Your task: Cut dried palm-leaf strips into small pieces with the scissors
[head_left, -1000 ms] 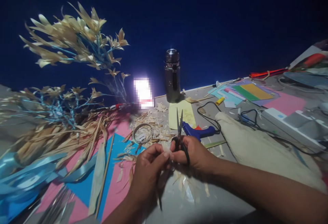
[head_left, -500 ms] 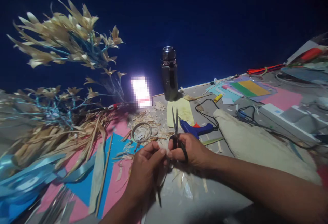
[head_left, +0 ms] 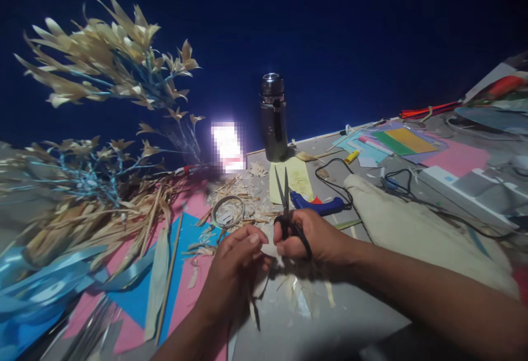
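Note:
My right hand [head_left: 313,237] grips black scissors [head_left: 284,201] by the handles, blades pointing up and away, slightly apart. My left hand [head_left: 235,264] sits just left of it, fingers pinched on a pale strip of dried leaf [head_left: 268,250] held between both hands. Both hands hover over a grey table [head_left: 350,317] strewn with pale leaf scraps [head_left: 301,295].
A dark metal flask [head_left: 273,118] stands behind, with a blue glue gun [head_left: 317,205] and its black cord to its right. A tape roll [head_left: 228,211], dried-leaf branches [head_left: 111,69], pink and blue paper [head_left: 185,240], blue ribbon [head_left: 37,289], a cream cloth [head_left: 412,234], coloured sheets [head_left: 396,143] and a power strip [head_left: 466,187] surround me.
The hands have drifted slightly apart and my left hand lowered a little. The scissor blades went from nearly together to slightly apart. The view shifted a bit.

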Demonstrator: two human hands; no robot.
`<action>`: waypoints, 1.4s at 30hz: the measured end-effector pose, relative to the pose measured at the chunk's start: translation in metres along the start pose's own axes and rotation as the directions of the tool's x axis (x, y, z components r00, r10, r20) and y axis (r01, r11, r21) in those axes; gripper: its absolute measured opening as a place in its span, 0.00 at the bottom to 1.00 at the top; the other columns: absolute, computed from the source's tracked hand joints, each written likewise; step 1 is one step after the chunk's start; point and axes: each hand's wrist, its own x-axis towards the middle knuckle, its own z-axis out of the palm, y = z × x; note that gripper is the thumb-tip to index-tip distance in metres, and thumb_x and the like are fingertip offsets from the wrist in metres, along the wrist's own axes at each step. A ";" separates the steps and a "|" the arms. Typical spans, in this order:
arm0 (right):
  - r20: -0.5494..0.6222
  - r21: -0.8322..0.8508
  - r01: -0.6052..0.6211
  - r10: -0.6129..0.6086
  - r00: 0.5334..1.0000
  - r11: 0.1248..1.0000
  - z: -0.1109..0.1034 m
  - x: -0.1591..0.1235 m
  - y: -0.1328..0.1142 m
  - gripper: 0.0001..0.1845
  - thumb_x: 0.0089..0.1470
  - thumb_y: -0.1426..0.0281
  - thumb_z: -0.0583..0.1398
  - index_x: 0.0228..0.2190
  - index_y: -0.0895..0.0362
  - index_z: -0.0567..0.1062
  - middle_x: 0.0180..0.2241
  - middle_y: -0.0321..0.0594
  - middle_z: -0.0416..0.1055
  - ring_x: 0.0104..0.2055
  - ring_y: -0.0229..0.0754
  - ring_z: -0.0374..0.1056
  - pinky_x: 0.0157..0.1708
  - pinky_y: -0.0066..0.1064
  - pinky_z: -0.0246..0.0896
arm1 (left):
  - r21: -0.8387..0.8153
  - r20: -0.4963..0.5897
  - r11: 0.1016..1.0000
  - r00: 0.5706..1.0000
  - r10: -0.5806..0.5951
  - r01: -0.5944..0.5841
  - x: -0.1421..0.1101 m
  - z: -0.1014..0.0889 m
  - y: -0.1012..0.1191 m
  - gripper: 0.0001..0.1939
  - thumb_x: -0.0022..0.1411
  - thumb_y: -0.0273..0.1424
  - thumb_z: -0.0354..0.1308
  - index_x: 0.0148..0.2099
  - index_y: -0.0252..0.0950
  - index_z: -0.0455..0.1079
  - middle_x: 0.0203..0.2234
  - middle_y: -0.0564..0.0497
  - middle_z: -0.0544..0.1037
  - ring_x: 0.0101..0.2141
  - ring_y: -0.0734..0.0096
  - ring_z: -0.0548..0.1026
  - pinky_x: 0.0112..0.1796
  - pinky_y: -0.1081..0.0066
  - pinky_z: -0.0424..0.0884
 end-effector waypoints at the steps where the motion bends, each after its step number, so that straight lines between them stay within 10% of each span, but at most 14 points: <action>1: 0.014 -0.070 0.002 -0.001 1.000 0.998 -0.002 -0.002 -0.004 0.12 0.39 0.74 0.68 0.28 0.60 0.72 0.22 0.31 0.68 0.21 0.31 0.62 0.23 0.23 0.57 | 0.014 0.022 1.000 1.000 -0.008 0.008 0.000 -0.002 0.001 0.10 0.53 0.35 0.67 0.30 0.34 0.72 0.20 0.54 0.72 0.20 0.77 0.68 0.26 0.76 0.65; 8: 0.067 -0.306 0.029 -0.009 0.998 0.952 -0.016 -0.005 -0.018 0.10 0.40 0.75 0.66 0.30 0.61 0.75 0.24 0.32 0.67 0.24 0.31 0.60 0.24 0.23 0.55 | 0.298 0.071 0.954 0.995 -0.064 0.040 0.002 -0.013 -0.004 0.11 0.48 0.32 0.71 0.29 0.33 0.73 0.21 0.51 0.75 0.21 0.75 0.69 0.26 0.74 0.62; 22: 0.104 -0.349 -0.006 0.046 0.994 0.937 -0.019 -0.006 -0.021 0.10 0.40 0.75 0.66 0.30 0.60 0.75 0.23 0.31 0.68 0.23 0.32 0.62 0.23 0.23 0.56 | 0.346 0.142 0.938 0.988 -0.054 0.002 0.003 -0.008 -0.003 0.12 0.50 0.33 0.71 0.27 0.33 0.73 0.21 0.53 0.73 0.24 0.76 0.68 0.28 0.75 0.61; 29: -0.051 -0.198 0.032 -0.043 0.998 0.980 -0.011 -0.001 -0.011 0.16 0.41 0.69 0.71 0.33 0.60 0.74 0.25 0.34 0.69 0.24 0.33 0.63 0.24 0.23 0.56 | 0.079 0.028 0.997 1.000 0.010 -0.012 0.005 -0.002 -0.009 0.11 0.51 0.33 0.70 0.27 0.34 0.72 0.18 0.54 0.72 0.22 0.75 0.69 0.27 0.74 0.63; 37: -0.088 -0.154 0.050 -0.064 0.994 0.987 -0.008 0.003 -0.006 0.14 0.41 0.70 0.70 0.31 0.60 0.73 0.24 0.33 0.68 0.23 0.32 0.62 0.23 0.24 0.57 | 0.186 0.019 0.981 0.998 0.057 -0.059 0.004 -0.003 -0.007 0.10 0.51 0.31 0.71 0.26 0.33 0.74 0.21 0.51 0.76 0.25 0.73 0.72 0.31 0.73 0.67; 42: -0.046 -0.128 -0.006 0.000 0.999 0.992 -0.009 0.009 0.009 0.22 0.46 0.55 0.70 0.31 0.60 0.74 0.27 0.38 0.71 0.23 0.34 0.65 0.21 0.24 0.55 | -0.093 -0.183 0.994 0.982 0.044 -0.061 0.010 -0.005 -0.004 0.13 0.45 0.29 0.74 0.30 0.36 0.73 0.19 0.55 0.75 0.22 0.74 0.73 0.28 0.74 0.68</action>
